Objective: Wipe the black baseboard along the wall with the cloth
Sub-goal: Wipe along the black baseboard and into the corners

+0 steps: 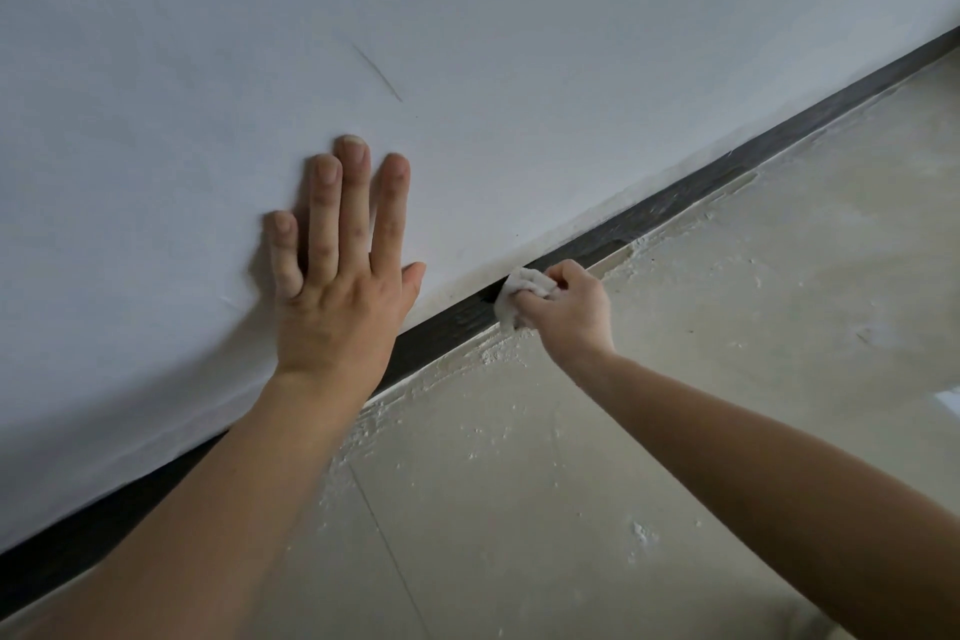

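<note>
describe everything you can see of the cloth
The cloth is small, white and crumpled into a wad, soft like rag or tissue. The right hand grips it with curled fingers and presses it against the black baseboard, at the strip's face. Its lower end hangs toward the floor edge.

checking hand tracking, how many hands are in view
2. The left hand lies flat on the white wall; the right hand grips the cloth against the black baseboard. No others visible.

Left forearm covers baseboard; right hand perhaps hides much cloth.
</note>
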A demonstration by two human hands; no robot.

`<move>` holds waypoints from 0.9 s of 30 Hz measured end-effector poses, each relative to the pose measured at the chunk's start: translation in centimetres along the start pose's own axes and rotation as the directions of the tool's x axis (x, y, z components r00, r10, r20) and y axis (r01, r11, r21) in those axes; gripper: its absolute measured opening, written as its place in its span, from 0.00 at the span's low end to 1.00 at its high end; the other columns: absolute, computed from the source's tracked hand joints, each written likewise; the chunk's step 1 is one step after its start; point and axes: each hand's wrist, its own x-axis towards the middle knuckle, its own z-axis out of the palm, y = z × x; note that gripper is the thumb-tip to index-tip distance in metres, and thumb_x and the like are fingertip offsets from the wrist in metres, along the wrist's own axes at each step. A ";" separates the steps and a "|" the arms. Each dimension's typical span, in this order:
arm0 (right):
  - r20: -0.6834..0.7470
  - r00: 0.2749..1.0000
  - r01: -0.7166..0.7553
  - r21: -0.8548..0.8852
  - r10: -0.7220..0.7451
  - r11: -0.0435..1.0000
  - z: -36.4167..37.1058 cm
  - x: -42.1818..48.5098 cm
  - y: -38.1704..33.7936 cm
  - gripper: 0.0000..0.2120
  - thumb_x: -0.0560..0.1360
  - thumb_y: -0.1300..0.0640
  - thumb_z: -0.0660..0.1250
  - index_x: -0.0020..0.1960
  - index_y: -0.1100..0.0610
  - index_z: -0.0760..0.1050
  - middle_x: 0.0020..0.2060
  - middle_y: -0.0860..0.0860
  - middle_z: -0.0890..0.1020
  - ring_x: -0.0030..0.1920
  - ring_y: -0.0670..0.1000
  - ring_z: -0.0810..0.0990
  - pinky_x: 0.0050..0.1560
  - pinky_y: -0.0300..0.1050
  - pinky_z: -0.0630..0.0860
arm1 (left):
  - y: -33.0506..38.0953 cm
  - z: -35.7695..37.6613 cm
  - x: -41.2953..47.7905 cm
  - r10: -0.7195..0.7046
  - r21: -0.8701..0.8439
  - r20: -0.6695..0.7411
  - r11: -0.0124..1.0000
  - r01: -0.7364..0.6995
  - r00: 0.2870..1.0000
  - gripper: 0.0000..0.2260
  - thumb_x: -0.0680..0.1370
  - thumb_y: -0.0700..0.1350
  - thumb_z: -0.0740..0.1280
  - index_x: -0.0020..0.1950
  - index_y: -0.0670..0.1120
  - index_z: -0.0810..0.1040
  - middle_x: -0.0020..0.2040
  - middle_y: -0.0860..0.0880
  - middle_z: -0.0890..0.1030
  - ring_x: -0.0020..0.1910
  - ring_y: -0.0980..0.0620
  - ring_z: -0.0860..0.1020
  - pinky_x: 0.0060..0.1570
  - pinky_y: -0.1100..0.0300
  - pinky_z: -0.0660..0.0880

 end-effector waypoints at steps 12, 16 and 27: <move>-0.083 0.981 -0.182 -0.061 0.177 0.981 -5.1 4.3 0.9 0.06 0.74 0.59 0.67 0.48 0.60 0.72 0.34 0.50 0.74 0.32 0.45 0.70 0.28 0.37 0.64 | 1.6 -0.7 0.2 0.153 -0.143 0.020 0.978 -0.149 0.988 0.46 0.75 0.60 0.66 0.79 0.40 0.42 0.75 0.36 0.34 0.75 0.40 0.35 0.74 0.47 0.40; 0.115 0.986 -0.111 -0.086 0.120 0.990 -4.5 2.9 1.8 0.06 0.73 0.59 0.68 0.46 0.59 0.73 0.34 0.49 0.75 0.32 0.45 0.71 0.27 0.35 0.65 | 5.6 -1.1 4.3 0.278 -0.141 -0.015 0.950 -0.278 0.960 0.44 0.76 0.61 0.62 0.79 0.40 0.41 0.76 0.36 0.37 0.76 0.39 0.39 0.74 0.48 0.47; 0.291 0.926 -0.329 0.309 0.241 0.892 0.4 2.7 3.3 0.12 0.69 0.67 0.67 0.36 0.55 0.66 0.33 0.51 0.81 0.31 0.46 0.78 0.31 0.38 0.72 | 13.9 0.5 11.2 0.175 0.040 -0.006 0.984 -0.174 0.985 0.42 0.75 0.57 0.62 0.79 0.42 0.42 0.75 0.40 0.33 0.74 0.43 0.33 0.73 0.50 0.38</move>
